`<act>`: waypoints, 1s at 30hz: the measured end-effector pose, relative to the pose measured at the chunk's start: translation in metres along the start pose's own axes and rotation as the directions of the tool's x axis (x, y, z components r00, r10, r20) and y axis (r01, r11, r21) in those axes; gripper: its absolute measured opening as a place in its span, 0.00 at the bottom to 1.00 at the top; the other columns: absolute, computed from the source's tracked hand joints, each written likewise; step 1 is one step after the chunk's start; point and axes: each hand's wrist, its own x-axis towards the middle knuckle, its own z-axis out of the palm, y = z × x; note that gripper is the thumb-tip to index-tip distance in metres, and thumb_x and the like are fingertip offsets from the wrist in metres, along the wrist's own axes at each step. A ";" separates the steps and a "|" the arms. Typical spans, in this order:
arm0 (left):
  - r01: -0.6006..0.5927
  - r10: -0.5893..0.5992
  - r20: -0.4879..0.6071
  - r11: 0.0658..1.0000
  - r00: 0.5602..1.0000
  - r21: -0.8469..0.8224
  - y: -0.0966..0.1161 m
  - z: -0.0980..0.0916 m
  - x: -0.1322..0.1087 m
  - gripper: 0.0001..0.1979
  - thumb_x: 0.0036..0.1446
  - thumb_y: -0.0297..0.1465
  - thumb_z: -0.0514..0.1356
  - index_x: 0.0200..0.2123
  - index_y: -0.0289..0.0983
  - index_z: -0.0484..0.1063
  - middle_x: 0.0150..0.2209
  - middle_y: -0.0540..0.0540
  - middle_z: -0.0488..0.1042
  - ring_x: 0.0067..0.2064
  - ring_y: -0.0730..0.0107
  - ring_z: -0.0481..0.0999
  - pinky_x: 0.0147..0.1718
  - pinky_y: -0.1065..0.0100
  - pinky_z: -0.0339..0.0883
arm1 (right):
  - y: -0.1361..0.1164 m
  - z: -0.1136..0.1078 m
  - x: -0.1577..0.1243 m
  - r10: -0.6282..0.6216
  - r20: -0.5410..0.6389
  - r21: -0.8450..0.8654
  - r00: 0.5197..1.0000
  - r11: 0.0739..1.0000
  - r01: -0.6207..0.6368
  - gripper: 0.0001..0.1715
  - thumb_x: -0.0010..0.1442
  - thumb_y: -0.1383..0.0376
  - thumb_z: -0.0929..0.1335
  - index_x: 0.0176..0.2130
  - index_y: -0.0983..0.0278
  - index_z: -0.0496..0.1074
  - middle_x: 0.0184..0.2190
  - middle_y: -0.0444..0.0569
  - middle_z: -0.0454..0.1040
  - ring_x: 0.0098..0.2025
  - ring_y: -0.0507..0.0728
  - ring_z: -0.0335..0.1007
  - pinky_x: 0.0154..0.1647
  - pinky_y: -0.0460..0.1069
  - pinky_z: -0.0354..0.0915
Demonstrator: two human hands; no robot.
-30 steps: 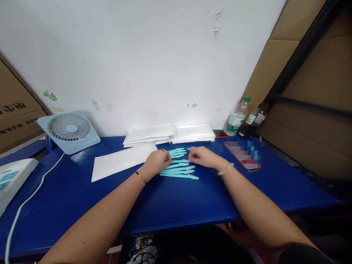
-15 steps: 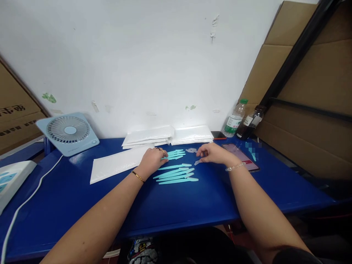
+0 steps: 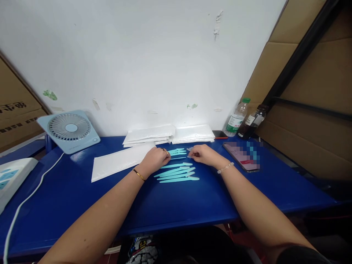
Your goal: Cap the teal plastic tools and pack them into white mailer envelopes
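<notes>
My left hand [image 3: 157,158] is closed, fingers pinched on the handle end of a thin turquoise eyebrow razor [image 3: 178,158] that points right. Facing it, my right hand [image 3: 202,153] pinches a small clear plastic cap [image 3: 189,157] close to the razor's tip; whether the two touch I cannot tell. Behind the held razor lie several more turquoise razors [image 3: 177,151], partly hidden by my left fingers. Nearer to me, another group of razors [image 3: 176,175] lies fanned out on the blue table [image 3: 181,205]. More clear caps [image 3: 189,149] show just behind my right fingertips.
White padded envelopes [image 3: 150,134] are stacked along the wall, and one envelope [image 3: 118,163] lies left of my hand. A fan [image 3: 70,128] and its white cable stand at left. Right are a phone [image 3: 239,156], a green-capped bottle [image 3: 236,119] and a dark bottle [image 3: 251,123].
My right hand has moved left with the clear cap, toward the razor's tip. My left hand has shifted slightly right, and the razor in it now shows separately from the back group.
</notes>
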 end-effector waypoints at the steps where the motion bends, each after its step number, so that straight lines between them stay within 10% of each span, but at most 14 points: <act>1: -0.003 0.003 -0.004 1.000 1.000 -0.003 0.000 0.000 0.000 0.14 0.61 0.31 0.51 0.27 0.37 0.72 0.27 0.47 0.74 0.30 0.69 0.71 0.31 0.69 0.57 | -0.001 0.001 0.000 -0.010 -0.007 -0.003 1.000 1.000 0.010 0.11 0.52 0.76 0.67 0.34 0.65 0.77 0.32 0.48 0.76 0.32 0.53 0.71 0.33 0.45 0.63; 18: -0.050 0.050 -0.008 0.975 0.999 -0.218 0.004 0.007 0.001 0.11 0.61 0.33 0.54 0.31 0.38 0.75 0.32 0.50 0.77 0.34 0.70 0.74 0.34 0.71 0.60 | -0.015 0.012 0.007 -0.138 -0.053 0.070 0.989 0.987 0.141 0.05 0.53 0.70 0.71 0.31 0.61 0.79 0.30 0.44 0.78 0.34 0.53 0.72 0.36 0.45 0.63; 30: 0.167 -0.169 -0.057 0.985 0.984 -0.043 -0.006 0.011 0.000 0.12 0.60 0.33 0.55 0.43 0.39 0.75 0.40 0.45 0.75 0.43 0.62 0.73 0.40 0.65 0.63 | 0.013 0.011 0.011 0.194 -0.253 -0.092 0.948 0.971 -0.223 0.08 0.57 0.68 0.67 0.34 0.63 0.78 0.35 0.49 0.73 0.34 0.54 0.69 0.36 0.47 0.62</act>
